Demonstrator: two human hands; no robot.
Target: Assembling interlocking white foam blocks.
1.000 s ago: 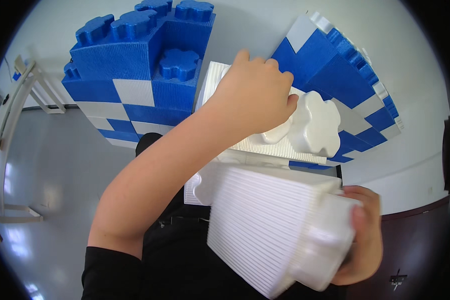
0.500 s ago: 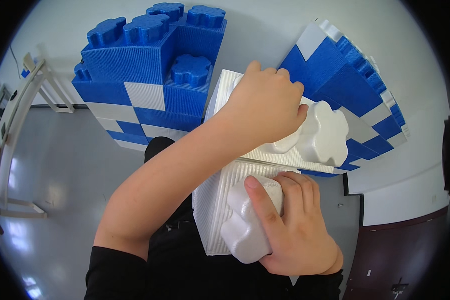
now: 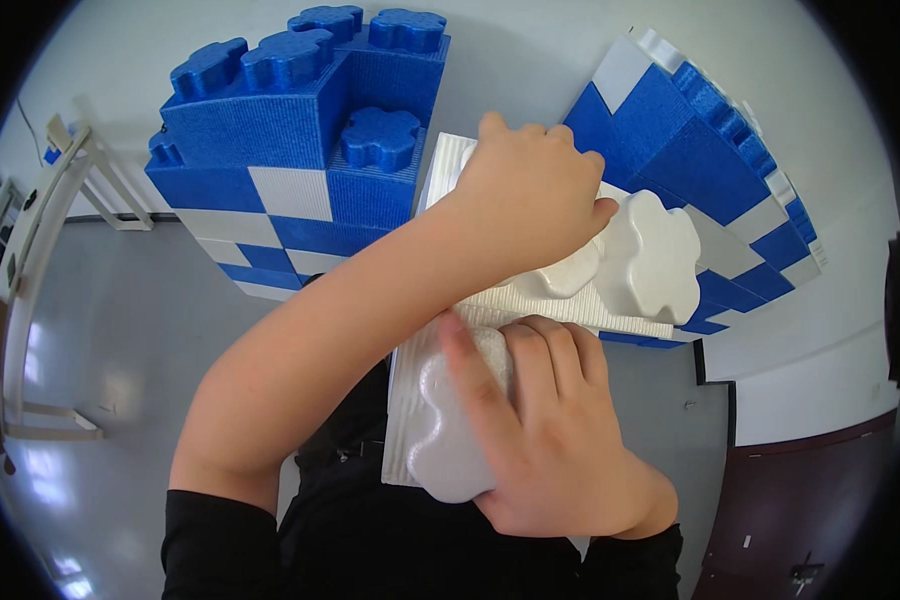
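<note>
Two white ribbed building blocks with clover-shaped studs lie in front of me. The farther, longer block (image 3: 625, 318) shows a large stud at its right end. My left hand (image 3: 535, 200) reaches across it, fingers curled down over another stud and partly hiding it. Closer to my body is the smaller block (image 3: 400, 420), its top stud (image 3: 455, 440) gripped by my right hand (image 3: 560, 440), thumb on top and fingers over the far right side. The near block sits right against the longer one; my left forearm hides part of where they meet.
A blue-and-white block wall (image 3: 240, 130) with blue studs stands at the back left. Another checkered block wall (image 3: 680, 150) leans into view at the right. A pale table (image 3: 30, 240) is at the far left, a dark red door (image 3: 810, 500) at lower right.
My right hand and the near block have shifted left and slightly away from me. My left hand keeps its grip, with hardly any movement.
</note>
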